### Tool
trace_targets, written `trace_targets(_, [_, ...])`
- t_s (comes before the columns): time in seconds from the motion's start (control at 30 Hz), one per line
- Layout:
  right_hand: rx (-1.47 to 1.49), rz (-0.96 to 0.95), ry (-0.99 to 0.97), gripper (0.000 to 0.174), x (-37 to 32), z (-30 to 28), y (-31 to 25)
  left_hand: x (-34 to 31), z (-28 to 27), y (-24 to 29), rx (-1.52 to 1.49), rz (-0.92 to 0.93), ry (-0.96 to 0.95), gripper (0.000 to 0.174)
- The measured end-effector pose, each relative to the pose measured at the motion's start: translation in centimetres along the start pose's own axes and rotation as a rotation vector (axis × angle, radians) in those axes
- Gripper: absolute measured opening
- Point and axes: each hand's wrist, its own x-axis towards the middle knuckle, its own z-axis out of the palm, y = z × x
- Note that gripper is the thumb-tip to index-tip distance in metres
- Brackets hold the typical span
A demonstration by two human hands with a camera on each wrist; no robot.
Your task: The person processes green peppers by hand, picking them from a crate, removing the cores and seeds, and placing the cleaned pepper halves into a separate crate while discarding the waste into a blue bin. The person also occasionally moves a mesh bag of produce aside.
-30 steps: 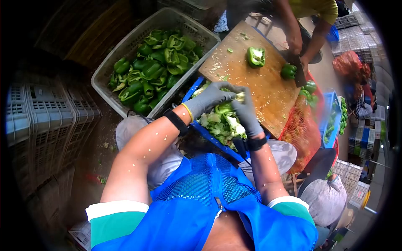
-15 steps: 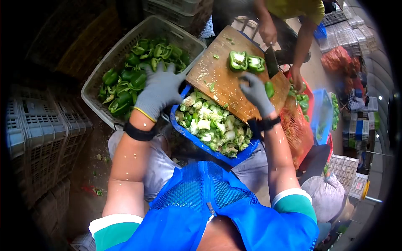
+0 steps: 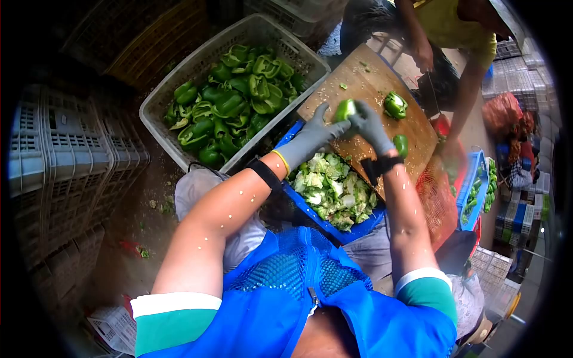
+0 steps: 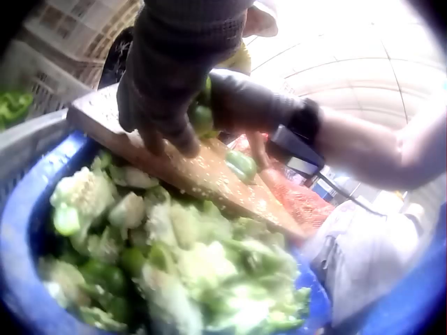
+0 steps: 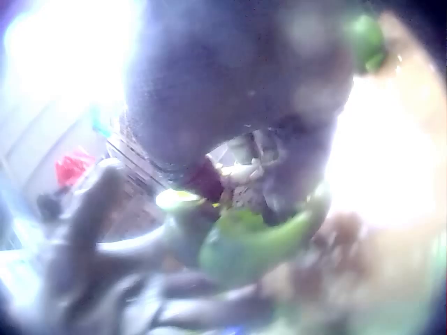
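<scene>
Over the cutting board (image 3: pixel 382 77), my gloved right hand (image 3: pixel 371 128) grips a green bell pepper half (image 3: pixel 345 111) by its side. My gloved left hand (image 3: pixel 316 132) comes up from the left with fingers spread, its fingertips right at the pepper half. In the right wrist view the pepper half (image 5: pixel 244 251) appears between both gloves. On the board lie another cut bell pepper piece (image 3: pixel 395 105) and a small green piece (image 3: pixel 400 145). A blue tub (image 3: pixel 298 200) below the hands holds pale pepper cores (image 3: pixel 334 188).
A grey crate (image 3: pixel 156 113) of halved green peppers stands at the left. Across the board, another person's arm (image 3: pixel 465 107) reaches down near a red mesh bag (image 3: pixel 436 197). Stacked plastic crates (image 3: pixel 74 152) line the left side; a blue crate (image 3: pixel 477 161) is at the right.
My left hand first worked with the right over the tub, then spread open by the pepper crate, and is now back at the board. My right hand has taken hold of a bell pepper half.
</scene>
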Motion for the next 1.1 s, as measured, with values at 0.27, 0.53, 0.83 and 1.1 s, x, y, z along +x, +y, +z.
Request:
trace_targets(0.27, [0.232,0.125,0.157,0.043,-8.2,4.5,-6.6,-1.5,1.0,-0.8,-0.284,-0.184,-0.148,0.038])
trace_targets(0.53, [0.951,0.25,-0.05,0.034,-11.1,-1.0,-9.7,-3.0,-1.2,2.8,0.029,0.027,-0.455,0.034])
trace_targets(0.83, [-0.115,0.431,0.233,0.053,-10.6,-9.7,0.3,-3.3,-6.4,5.3,1.358,0.249,0.19,0.079])
trace_targets(1.1, [0.109,0.201,0.281,0.058,-8.4,-1.4,3.0,-0.7,-0.5,0.8,0.86,0.418,-0.141,0.038])
